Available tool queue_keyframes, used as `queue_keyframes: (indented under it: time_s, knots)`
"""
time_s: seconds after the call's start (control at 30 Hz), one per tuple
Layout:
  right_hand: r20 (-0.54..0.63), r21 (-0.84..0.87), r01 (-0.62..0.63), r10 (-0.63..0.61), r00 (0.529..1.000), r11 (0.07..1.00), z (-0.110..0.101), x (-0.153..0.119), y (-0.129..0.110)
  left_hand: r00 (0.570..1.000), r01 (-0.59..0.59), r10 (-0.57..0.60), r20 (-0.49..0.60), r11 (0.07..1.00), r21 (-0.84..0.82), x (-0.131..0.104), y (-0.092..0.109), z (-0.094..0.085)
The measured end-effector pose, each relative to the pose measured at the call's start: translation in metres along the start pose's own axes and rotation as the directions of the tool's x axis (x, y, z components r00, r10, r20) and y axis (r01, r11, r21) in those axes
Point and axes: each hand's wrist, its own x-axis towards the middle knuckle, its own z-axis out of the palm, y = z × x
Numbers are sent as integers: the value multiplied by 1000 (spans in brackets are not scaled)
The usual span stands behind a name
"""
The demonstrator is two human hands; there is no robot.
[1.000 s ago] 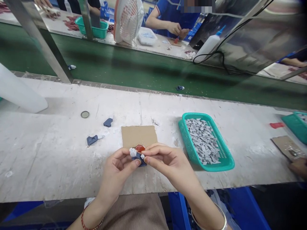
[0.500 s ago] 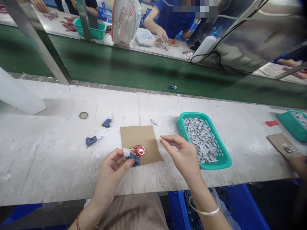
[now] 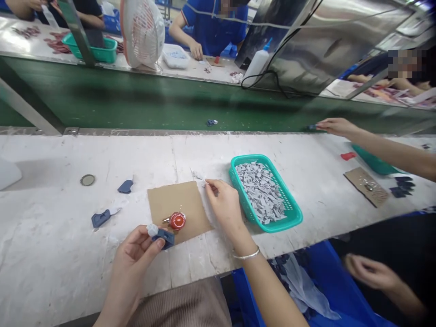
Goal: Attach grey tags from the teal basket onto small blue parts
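Observation:
My left hand pinches a small dark blue plastic part with a whitish rounded piece at one end. The hand hovers over the near left corner of a brown cardboard square. On this cardboard lies a glossy red round object with a small metal tip. My right hand is closed in a pinch beyond the cardboard's right edge, close to a small pale scrap; what its fingertips hold is too small to name. Beside it stands a green basket of small grey pieces.
Two more blue parts and a bottle cap lie to the left. Behind the table runs a green belt carrying another blue part. A co-worker's hand reaches over it from the right. Below is a blue bin.
The view has turned to the right. My right hand has moved away from me, to the pale scrap. My left hand still holds the blue part. A co-worker's arm now reaches over the belt.

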Motion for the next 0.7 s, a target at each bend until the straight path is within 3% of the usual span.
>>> queue_keyframes:
  time_s: [0.1, 0.23, 0.33, 0.47, 0.7]
  knots:
    - [-17, 3, 11, -11, 1000, 1000, -22, -3, -2, 1000, 3, -3, 14, 999, 33, 0, -1, 0]
    - [-93, -141, 31, -45, 995, 989, -76, 2, 18, 999, 23, -25, 32, 998, 56, 1, 0, 1]
    - [51, -271, 79, -67, 996, 959, -105, 15, 49, 998, 20, -24, 56, 997, 77, 2, 1, 2]
    - [295, -269, 196, -113, 949, 943, -113, 29, 77, 998, 24, -28, 60, 997, 69, 2, 3, 5]
    - [377, -261, 260, -149, 914, 930, -107, 39, 79, 999, 21, -23, 46, 999, 45, -1, 1, 2]
